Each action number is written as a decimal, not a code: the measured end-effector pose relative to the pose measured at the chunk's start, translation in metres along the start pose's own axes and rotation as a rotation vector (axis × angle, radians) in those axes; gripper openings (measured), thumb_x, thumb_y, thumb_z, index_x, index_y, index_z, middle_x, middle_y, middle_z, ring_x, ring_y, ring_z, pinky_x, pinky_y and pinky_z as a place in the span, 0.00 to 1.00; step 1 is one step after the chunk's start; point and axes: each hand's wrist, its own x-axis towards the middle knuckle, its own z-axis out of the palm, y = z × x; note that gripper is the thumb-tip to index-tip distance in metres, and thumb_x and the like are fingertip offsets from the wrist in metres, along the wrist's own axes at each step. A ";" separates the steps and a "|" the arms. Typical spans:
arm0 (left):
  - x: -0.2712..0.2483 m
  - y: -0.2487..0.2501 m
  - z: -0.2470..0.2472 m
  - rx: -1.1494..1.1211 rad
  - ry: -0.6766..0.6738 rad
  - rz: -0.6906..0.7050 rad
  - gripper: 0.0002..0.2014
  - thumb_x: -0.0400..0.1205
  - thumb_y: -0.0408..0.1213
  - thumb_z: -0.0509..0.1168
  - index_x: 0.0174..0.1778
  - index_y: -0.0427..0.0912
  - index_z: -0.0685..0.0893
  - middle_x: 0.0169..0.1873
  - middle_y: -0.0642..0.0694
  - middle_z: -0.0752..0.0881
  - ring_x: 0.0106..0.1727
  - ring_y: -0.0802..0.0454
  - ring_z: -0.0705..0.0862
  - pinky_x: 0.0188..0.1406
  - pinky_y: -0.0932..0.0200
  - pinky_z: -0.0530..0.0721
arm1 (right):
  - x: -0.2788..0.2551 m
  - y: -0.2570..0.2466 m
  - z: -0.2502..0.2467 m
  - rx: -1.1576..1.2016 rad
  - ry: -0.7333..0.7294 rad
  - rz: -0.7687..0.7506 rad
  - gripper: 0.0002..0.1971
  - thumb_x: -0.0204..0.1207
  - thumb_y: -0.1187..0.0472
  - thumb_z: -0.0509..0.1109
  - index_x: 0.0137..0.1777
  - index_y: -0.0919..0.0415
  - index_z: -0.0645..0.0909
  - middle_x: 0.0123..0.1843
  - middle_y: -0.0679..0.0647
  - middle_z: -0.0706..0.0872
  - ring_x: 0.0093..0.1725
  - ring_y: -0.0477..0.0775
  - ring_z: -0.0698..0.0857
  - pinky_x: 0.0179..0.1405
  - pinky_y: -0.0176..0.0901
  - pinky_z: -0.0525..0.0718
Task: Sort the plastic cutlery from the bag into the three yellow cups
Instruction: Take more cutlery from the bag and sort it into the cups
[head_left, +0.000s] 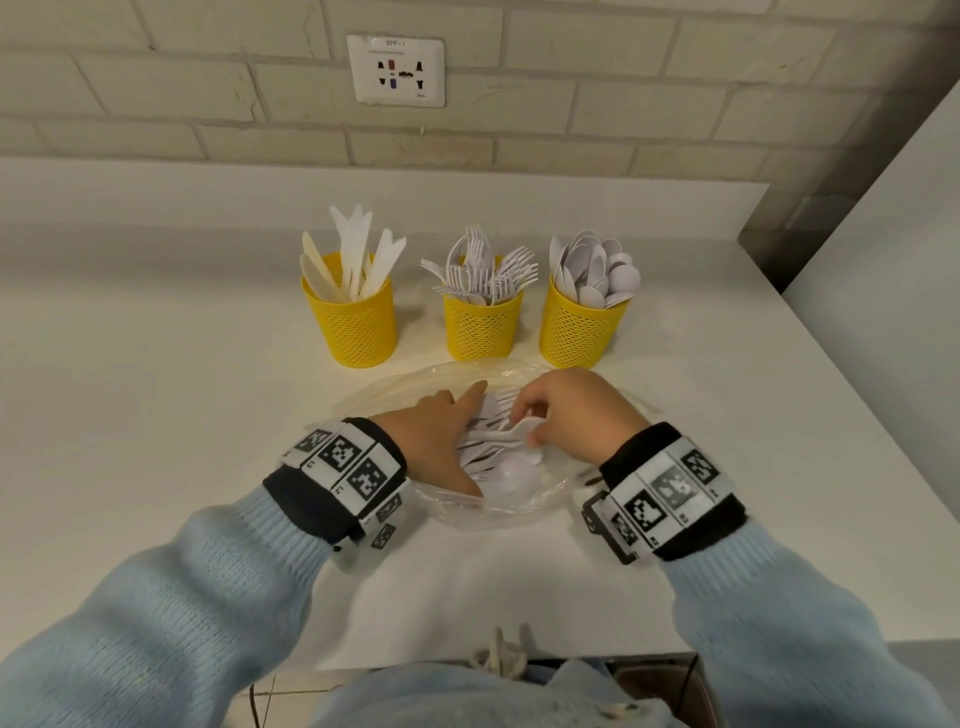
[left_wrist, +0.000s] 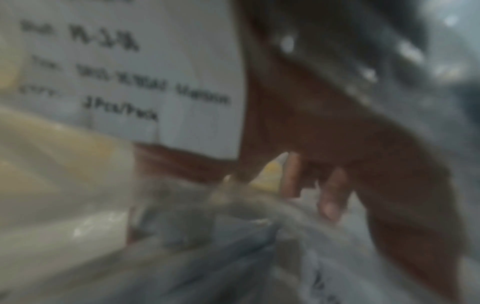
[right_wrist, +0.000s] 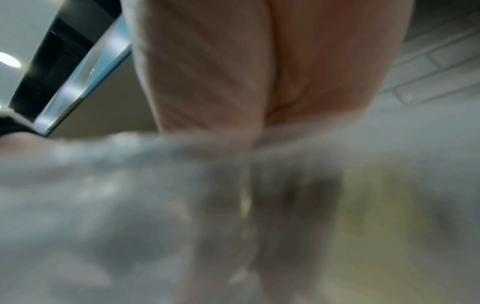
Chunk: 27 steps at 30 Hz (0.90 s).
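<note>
Three yellow mesh cups stand in a row at the back: the left cup (head_left: 355, 325) holds knives, the middle cup (head_left: 483, 326) forks, the right cup (head_left: 581, 328) spoons. In front of them lies a clear plastic bag (head_left: 519, 512) with white cutlery (head_left: 511, 475) inside. My left hand (head_left: 452, 421) lies in the bag's mouth with straight fingers resting on the cutlery. My right hand (head_left: 537, 423) is curled and pinches one white cutlery piece (head_left: 522, 430) above the pile. Both wrist views are blurred; the left wrist view shows the bag's printed label (left_wrist: 130, 78) and fingers (left_wrist: 333, 193).
The white table (head_left: 156, 415) meets a brick wall with a socket plate (head_left: 397, 70) behind the cups. The table's near edge (head_left: 467, 662) is at my body. A white panel (head_left: 883, 234) rises at the right, past the table's right edge.
</note>
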 end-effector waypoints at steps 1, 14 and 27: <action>0.000 0.001 0.001 -0.021 0.000 -0.003 0.60 0.69 0.59 0.75 0.83 0.50 0.36 0.76 0.41 0.66 0.75 0.42 0.69 0.73 0.48 0.71 | 0.000 -0.001 0.005 0.023 -0.019 0.008 0.23 0.65 0.63 0.79 0.61 0.52 0.83 0.56 0.51 0.86 0.57 0.52 0.83 0.50 0.38 0.74; 0.010 0.008 0.008 -0.008 0.044 -0.087 0.47 0.61 0.50 0.82 0.71 0.40 0.67 0.66 0.43 0.79 0.65 0.44 0.78 0.65 0.49 0.77 | -0.016 0.022 0.021 -0.018 -0.187 0.180 0.33 0.65 0.60 0.79 0.70 0.58 0.70 0.57 0.53 0.85 0.59 0.55 0.82 0.56 0.43 0.76; 0.005 0.010 0.011 -0.009 0.095 -0.031 0.28 0.67 0.43 0.76 0.62 0.44 0.76 0.57 0.46 0.84 0.58 0.44 0.82 0.54 0.54 0.79 | -0.024 0.029 0.005 0.228 0.002 0.125 0.15 0.68 0.61 0.76 0.53 0.54 0.79 0.48 0.52 0.88 0.31 0.43 0.79 0.39 0.40 0.78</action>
